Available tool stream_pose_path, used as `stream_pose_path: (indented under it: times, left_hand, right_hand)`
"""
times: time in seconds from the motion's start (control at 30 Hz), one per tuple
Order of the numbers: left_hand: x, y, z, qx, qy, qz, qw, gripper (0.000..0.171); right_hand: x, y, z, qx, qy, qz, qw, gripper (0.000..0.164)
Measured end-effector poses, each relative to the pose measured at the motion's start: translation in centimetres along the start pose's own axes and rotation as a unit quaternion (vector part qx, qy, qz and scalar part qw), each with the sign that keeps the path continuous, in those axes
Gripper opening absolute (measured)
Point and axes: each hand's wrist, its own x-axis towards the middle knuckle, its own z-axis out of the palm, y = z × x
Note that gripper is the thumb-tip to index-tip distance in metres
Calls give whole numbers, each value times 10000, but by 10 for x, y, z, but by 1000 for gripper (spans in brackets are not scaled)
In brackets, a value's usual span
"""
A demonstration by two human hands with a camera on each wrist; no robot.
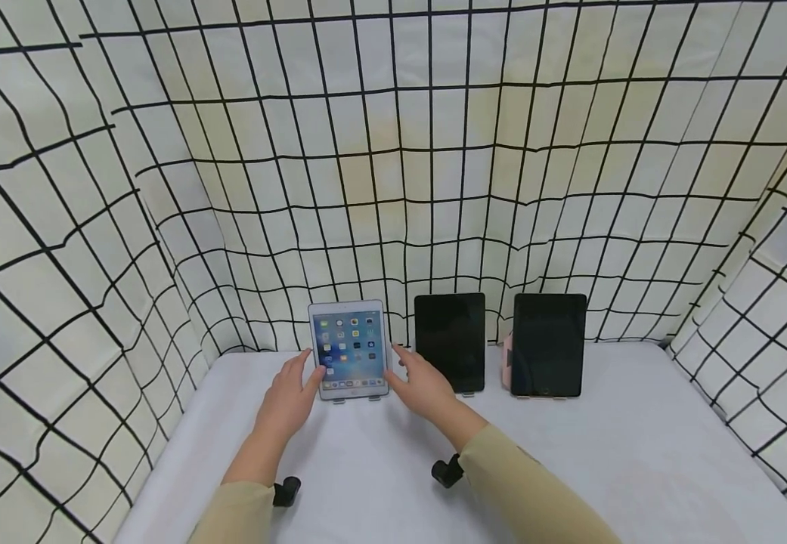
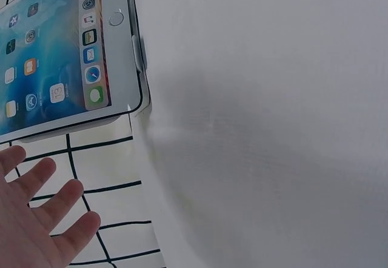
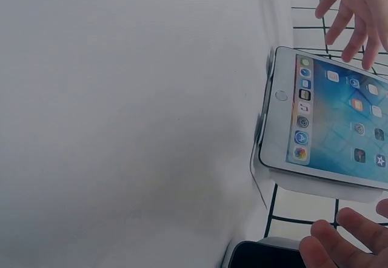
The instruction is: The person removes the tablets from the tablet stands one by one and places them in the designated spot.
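A white tablet (image 1: 350, 351) with its screen lit, showing rows of app icons, leans upright on a stand whose small hooks show under its lower edge. My left hand (image 1: 289, 393) is at its left side, fingers spread, with the thumb near the edge. On the opposite side my right hand (image 1: 426, 385) has its fingers extended and its thumb by the lower right corner. In the left wrist view, a gap shows between the left fingers (image 2: 57, 201) and the tablet's side. The right wrist view has the right fingers (image 3: 348, 241) apart from the tablet too.
A black tablet (image 1: 450, 340) with a dark screen stands just right of my right hand. Farther right is another dark tablet (image 1: 548, 344), with a pink piece behind its left edge. White cloth (image 1: 379, 483) covers the table, and black-lined grid walls (image 1: 434, 174) enclose it.
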Motion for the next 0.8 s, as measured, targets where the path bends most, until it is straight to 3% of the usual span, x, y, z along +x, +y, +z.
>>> stream_pose_path:
  times: [0.2, 0.47, 0.8]
  left_hand:
    - [8, 1, 2, -144, -124, -105, 9998, 76]
    - [16, 1, 3, -332, -45, -28, 9994, 78]
    - [16, 2, 4, -436, -132, -73, 9989, 79]
  right_hand:
    - [10, -5, 2, -24, -3, 43, 10000, 66]
    - [18, -13, -4, 41, 7, -59, 10000, 69]
    - [22, -19, -4, -16, 74, -59, 10000, 66]
